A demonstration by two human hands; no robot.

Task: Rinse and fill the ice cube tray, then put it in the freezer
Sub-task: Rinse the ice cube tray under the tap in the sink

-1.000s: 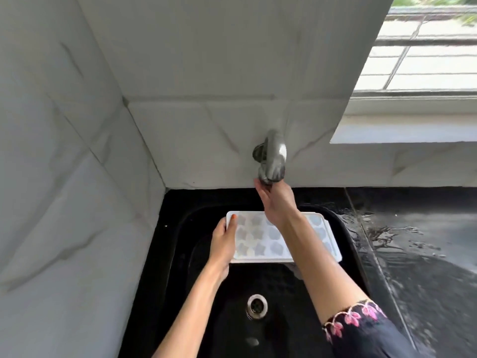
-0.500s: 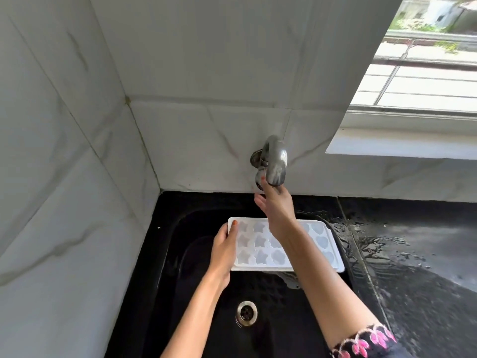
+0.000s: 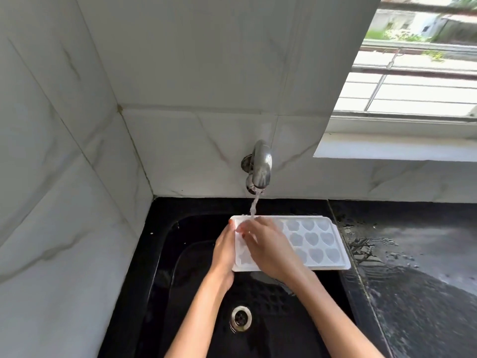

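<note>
Tiled wall (image 3: 64, 177) corner on your left, window (image 3: 413, 81) upper right, wet black counter (image 3: 413, 267) right of the sink (image 3: 165, 267). Tap (image 3: 261, 166) comes out of the back wall and is running. The water stream (image 3: 254, 206) lands at the far left end of the ice cube tray (image 3: 315, 244), just beside your fingertips. Your right wrist crosses the tray's near edge and hides the cavities under it.

Left hand (image 3: 224, 250) grips the tray's left short end, thumb up on the rim, fingers underneath out of sight. Right hand (image 3: 268, 250) lies palm down on the left part of the tray, fingers stretched flat toward the stream, holding nothing. Its fingertips are blurred.

Tray sits roughly level over the sink basin, long side parallel to the back wall, right end at the sink's right rim; can't tell if it touches. Visible cavities on the right are heart-shaped, and I can't tell whether they hold water. Basin is wet, with the drain (image 3: 240, 318) at near middle, between your forearms.
</note>
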